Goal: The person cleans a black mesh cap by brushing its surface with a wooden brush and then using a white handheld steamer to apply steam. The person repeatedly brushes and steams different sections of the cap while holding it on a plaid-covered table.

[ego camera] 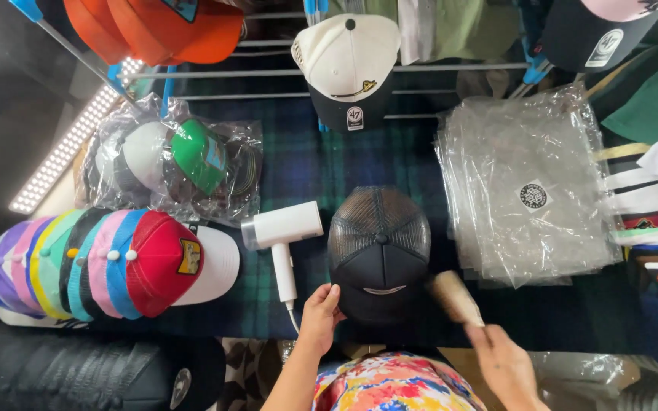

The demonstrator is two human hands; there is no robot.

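Head view looks straight down on my dark mesh-backed trucker cap with its navy foam front panel (379,251), which lies flat on the green-and-navy tartan cloth (298,164) covering the table. I take that cap as my landmark. It looks light and soft to me — the mesh would give under a squeeze, the front panel holds its shape a little, and the brim is the stiff part, so I judge the brim edge the safest place to take hold without denting the crown.

My left hand (320,313) rests at the cap's near-left edge, fingers curled loosely and touching the brim, steadying it rather than clamping hard. My right hand (503,364) sits just to the cap's near right, closed around the handle of a pale bristle brush (454,297) — blurred, so I cannot tell its fine shape.

Just left of the cap lies a white handheld steamer-like appliance (282,236). Farther left sits a row of nested multicoloured caps (108,262), with bagged caps (177,160) beyond them. Right of the cap lies a stack of clear plastic bags (523,190); beyond it a cream-and-black cap (350,68) hangs on a rack.
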